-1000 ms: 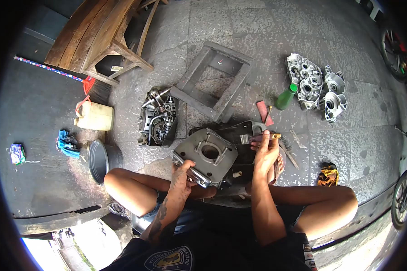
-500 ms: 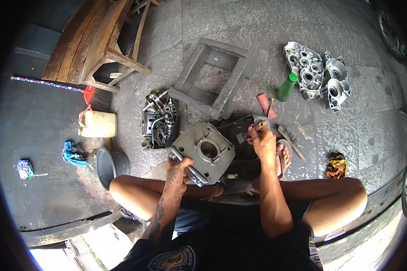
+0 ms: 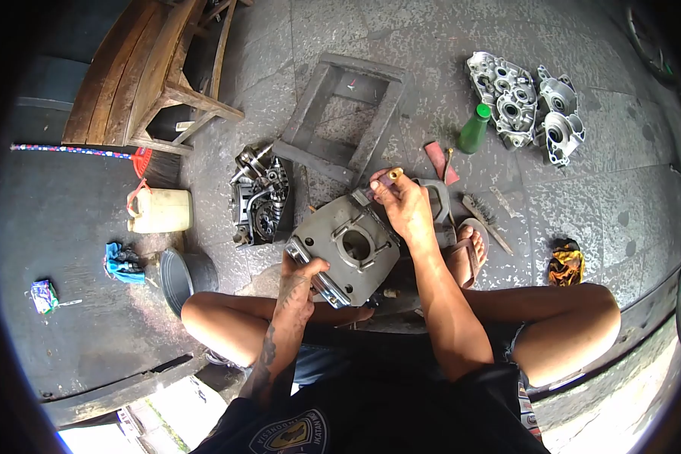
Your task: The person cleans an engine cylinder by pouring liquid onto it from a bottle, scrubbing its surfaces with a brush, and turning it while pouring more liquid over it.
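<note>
Left hand (image 3: 298,286) clamps engine casing (image 3: 346,251); right hand (image 3: 402,204), at casing's far corner, grips partly hidden brass-ended tool (image 3: 395,174).

The gray tiled floor (image 3: 567,250) carries the things. At upper right lie two silver engine castings, a wide one (image 3: 507,106) and a narrower one (image 3: 558,125), with a green bottle (image 3: 473,130) just left of them. A dark frame (image 3: 310,155) sits at upper center. A tray of engine parts (image 3: 261,200) lies left of center, a pale jerrycan (image 3: 163,210) farther left, and a yellow-and-black cloth (image 3: 566,265) at right.
</note>
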Demonstrator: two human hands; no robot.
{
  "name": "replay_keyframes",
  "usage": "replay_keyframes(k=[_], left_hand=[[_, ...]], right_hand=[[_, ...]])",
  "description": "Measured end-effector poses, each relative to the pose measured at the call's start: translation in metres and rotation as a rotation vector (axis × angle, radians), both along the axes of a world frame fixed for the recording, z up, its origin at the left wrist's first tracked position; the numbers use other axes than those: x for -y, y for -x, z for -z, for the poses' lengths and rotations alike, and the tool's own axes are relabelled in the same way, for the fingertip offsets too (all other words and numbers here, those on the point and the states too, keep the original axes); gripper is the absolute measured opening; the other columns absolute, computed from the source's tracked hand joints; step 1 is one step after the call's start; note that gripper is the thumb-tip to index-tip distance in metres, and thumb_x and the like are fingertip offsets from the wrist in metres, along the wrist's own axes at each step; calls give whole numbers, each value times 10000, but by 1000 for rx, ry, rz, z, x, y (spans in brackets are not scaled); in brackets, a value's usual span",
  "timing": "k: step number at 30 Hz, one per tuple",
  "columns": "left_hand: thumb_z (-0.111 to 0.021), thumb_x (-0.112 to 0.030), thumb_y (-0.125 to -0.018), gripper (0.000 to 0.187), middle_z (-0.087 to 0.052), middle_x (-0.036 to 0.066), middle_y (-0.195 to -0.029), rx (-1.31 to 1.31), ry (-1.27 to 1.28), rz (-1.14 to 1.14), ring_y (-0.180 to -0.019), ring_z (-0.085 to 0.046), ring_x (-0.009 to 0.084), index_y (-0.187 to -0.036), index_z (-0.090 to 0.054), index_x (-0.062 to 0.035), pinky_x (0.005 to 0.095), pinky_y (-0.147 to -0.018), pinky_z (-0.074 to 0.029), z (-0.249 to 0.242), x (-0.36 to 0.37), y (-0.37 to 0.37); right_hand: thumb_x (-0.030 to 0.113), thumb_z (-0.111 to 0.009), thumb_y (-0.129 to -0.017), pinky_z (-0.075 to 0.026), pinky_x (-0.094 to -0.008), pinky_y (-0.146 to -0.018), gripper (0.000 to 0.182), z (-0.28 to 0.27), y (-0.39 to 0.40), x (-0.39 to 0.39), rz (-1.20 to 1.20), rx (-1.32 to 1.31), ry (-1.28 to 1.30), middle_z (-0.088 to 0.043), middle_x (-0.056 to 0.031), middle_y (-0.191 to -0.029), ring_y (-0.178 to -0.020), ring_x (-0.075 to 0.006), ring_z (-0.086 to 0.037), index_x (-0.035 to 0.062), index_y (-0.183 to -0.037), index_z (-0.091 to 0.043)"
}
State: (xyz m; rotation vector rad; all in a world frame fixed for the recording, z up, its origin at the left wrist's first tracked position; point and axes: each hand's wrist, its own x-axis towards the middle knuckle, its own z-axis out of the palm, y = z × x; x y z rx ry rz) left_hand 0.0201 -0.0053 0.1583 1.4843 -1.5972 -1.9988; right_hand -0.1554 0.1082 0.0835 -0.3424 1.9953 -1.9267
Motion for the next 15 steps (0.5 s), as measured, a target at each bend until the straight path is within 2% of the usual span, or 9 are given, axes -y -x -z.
replay_keyframes(k=[1,2,6,8,12,13,15], left_hand=[[-688,-34,-666,661,-570,77,-1058,-10,22,-3,-909,-602,220,-1290,-473,-80,353,-723,-554,4,3,0],[-675,48,-655,711,-596,75,-1116,-16,-48,-70,-1004,-605,233,-1321,-465,-87,383,-822,-536,-3,0,4],[-701,2,-646,700,-591,76,-1074,52,-78,-103,-957,-614,239,-1298,-467,-99,374,-724,-551,4,10,-1],[-712,-58,-650,676,-592,75,-1041,127,-72,-75,-880,-626,229,-1280,-473,-112,340,-599,-539,5,16,-1],[-677,-85,-688,621,-588,94,-991,22,-23,-108,-765,-655,233,-1272,-469,-75,374,-557,-599,6,12,2],[-679,-89,-688,614,-590,94,-982,65,-12,-84,-748,-655,228,-1266,-472,-72,367,-549,-595,3,12,-1],[-681,-93,-689,608,-592,95,-972,102,6,-67,-732,-654,222,-1260,-474,-70,360,-541,-592,3,18,-2]], right_hand=[[166,-671,-909,-516,-341,-661,145,1,1,1,8,-13,9,-673,-165,-754,-714,-256,-706,52,-1000,-672],[166,-669,-909,-518,-351,-664,143,0,-2,-3,0,-18,-8,-673,-165,-755,-714,-271,-704,56,-999,-670],[168,-673,-897,-520,-393,-668,121,-10,-15,-23,-56,-26,-158,-668,-173,-755,-723,-330,-692,76,-975,-662],[171,-681,-886,-515,-417,-665,113,-16,-17,-34,-64,-40,-228,-662,-173,-749,-730,-358,-680,85,-954,-654],[195,-698,-869,-525,-405,-690,147,-13,-8,-49,-129,-40,-408,-683,-152,-766,-752,-354,-686,87,-965,-668],[195,-698,-869,-525,-405,-690,147,-14,-8,-49,-124,-51,-407,-683,-152,-766,-752,-354,-686,87,-965,-668],[186,-698,-871,-529,-398,-697,145,-21,-9,-38,-37,5,-232,-691,-144,-775,-751,-325,-699,90,-977,-678]])
